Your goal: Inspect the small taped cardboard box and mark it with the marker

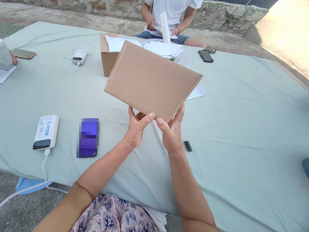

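Observation:
A brown-covered notebook [152, 80] is held up at a tilt over the table, its plain face towards me. My left hand [137, 127] grips its lower edge, with the thumb on the near face and the fingers behind. Close beside it, my right hand [172, 132] holds the lower right corner in the same way. Whatever lies on the notebook's far side is hidden. Just right of my right wrist, a small black object [188, 146] rests on the cloth.
A cloth-covered table [231, 129] bears a white power bank [47, 130], a blurred purple phone-like item [88, 137], another power bank [79, 57], two phones [24, 54] [205, 56] and a cardboard box [106, 61] with papers. Opposite sits a person [173, 13] holding a whitish roll.

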Motion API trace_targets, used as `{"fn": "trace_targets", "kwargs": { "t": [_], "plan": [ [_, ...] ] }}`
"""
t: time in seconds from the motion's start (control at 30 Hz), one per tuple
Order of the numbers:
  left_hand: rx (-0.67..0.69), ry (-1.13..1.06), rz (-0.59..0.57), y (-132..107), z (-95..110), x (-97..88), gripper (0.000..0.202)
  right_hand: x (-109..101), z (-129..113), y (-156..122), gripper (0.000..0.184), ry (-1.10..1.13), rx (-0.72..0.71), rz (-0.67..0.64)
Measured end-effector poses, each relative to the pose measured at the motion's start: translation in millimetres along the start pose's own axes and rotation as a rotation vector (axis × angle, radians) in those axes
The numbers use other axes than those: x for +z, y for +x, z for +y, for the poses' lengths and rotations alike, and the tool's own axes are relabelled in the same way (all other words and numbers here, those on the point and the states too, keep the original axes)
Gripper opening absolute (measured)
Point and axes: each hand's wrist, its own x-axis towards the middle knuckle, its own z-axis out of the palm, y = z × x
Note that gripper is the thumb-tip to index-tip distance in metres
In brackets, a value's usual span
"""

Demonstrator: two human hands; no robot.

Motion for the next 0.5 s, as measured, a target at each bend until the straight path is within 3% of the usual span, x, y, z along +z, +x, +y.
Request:
{"fn": "trace_targets", "kwargs": {
  "t": [0.2,0.37,0.5],
  "plan": [
    [0.181,-0.012,0.168,17.4,26.5,-20.2,0.066,-17.1,-11.1,9.3,0.099,-0.023,-0.104,-0.069],
    [0.267,0.0,0.139,19.7,40.0,-30.2,0.075,-30.0,-16.1,15.3,0.098,-0.009,-0.116,-0.14],
    [0.287,0.103,0.088,22.0,42.0,-36.6,0.082,-41.8,-4.8,14.3,0.113,-0.063,0.011,-0.135]
  ]
}}
